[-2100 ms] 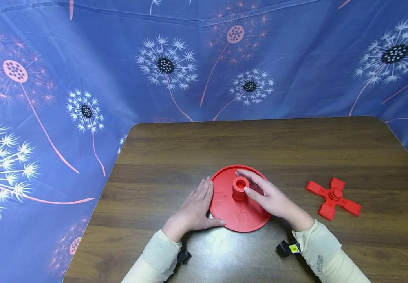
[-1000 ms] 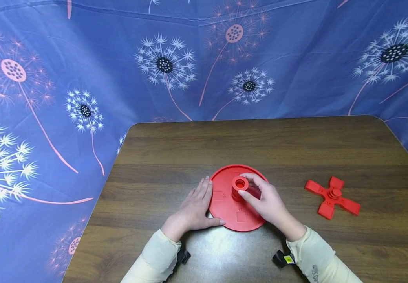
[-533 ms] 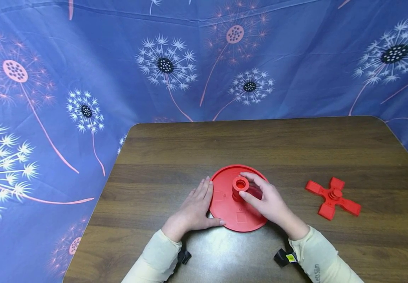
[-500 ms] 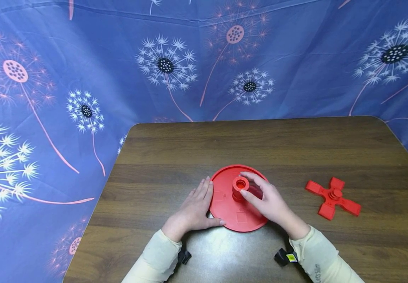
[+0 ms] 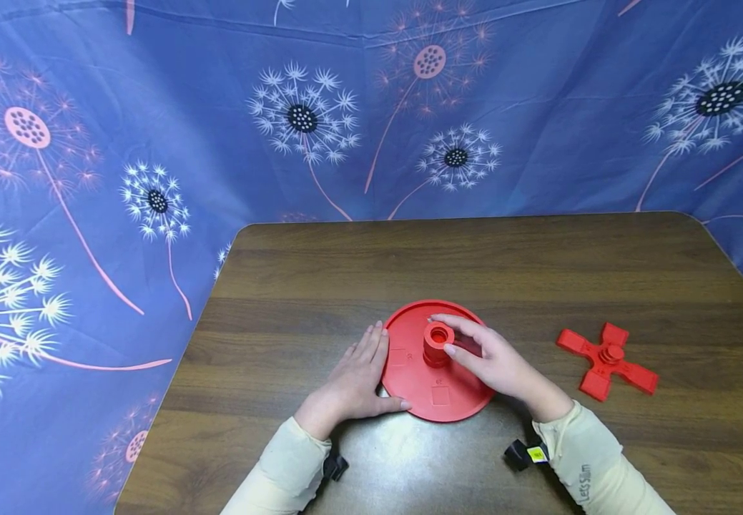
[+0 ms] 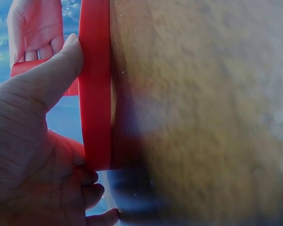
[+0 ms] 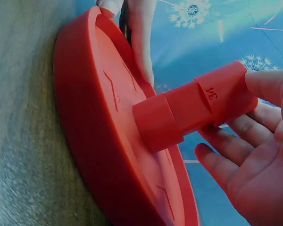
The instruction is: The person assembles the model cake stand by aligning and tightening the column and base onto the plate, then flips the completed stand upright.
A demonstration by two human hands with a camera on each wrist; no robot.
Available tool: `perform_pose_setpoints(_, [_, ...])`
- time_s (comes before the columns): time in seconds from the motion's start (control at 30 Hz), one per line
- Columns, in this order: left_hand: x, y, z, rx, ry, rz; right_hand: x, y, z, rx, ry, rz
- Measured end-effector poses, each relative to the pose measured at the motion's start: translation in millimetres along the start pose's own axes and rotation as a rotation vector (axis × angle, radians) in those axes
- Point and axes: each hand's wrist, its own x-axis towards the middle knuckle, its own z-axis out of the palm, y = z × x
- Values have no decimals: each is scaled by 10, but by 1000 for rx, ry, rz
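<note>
Q. Starting at the left, what are you recording?

A. My left grip [image 5: 358,383] is resting against the left rim of a red disc [image 5: 417,383], fingers lying straight and close together, thumb reaching along the near edge. It is touching the rim; how hard it is pressing, I cannot tell.

Q. And the disc?

A. It is lying flat on the desk [image 5: 320,286], directly to the right of that grip. A hollow post [image 5: 436,350] is rising from its middle.

Q. Which grip is nearer to the post?

A. My right grip [image 5: 490,357]; the post is standing immediately to its left. The thumb is touching the near right side, and the fingers are curving loosely round the far side. Firmness I cannot confirm.

Q. Which way is the post pointing?

A. Its long axis is running upright, square to the disc, the hollow end facing upward. A number 34 [image 7: 211,94] is showing on its side.

Q. Further right?

A. A red cross-shaped piece [image 5: 611,360] is lying flat, well apart from both grips, its raised hub pointing up.
</note>
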Motion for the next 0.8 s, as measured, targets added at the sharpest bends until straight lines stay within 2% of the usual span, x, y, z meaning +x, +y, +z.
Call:
perform_pose_setpoints(0.2, [7, -9, -2, -4, -6, -4, -13, -51, 62, -15, 101, 64])
perform_pose_setpoints(0.5, [4, -5, -2, -2, -4, -2, -34, -61, 196, -129, 270, 62])
perform_pose_setpoints(0.8, [0, -2, -4, 5, 5, 7, -49, -96, 256, -205, 335, 61])
